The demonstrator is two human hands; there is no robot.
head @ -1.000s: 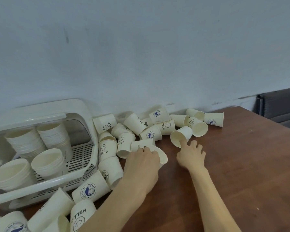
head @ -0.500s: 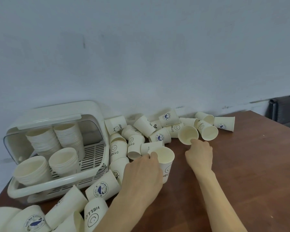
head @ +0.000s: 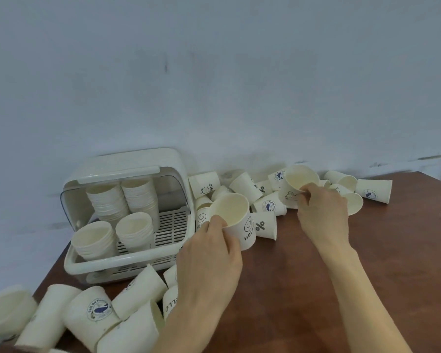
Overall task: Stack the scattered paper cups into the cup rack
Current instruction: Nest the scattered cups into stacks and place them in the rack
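Observation:
My left hand grips a cream paper cup with a smiley and "HELLO" print, lifted with its mouth up, just right of the cup rack. My right hand pinches the rim of a second cup with a small bear print, raised above the pile. The white plastic cup rack stands at the left with its lid up and holds several stacks of nested cups. Several loose cups lie on their sides along the wall.
More loose cups lie tumbled at the table's near-left corner, in front of the rack. The brown wooden table stretches right of my arms. A pale wall runs behind; a dark object shows at the far right edge.
Both hands have lifted their cups off the table. The left cup now sits higher and nearer the rack; the right cup has come up out of the pile. The view shifted left.

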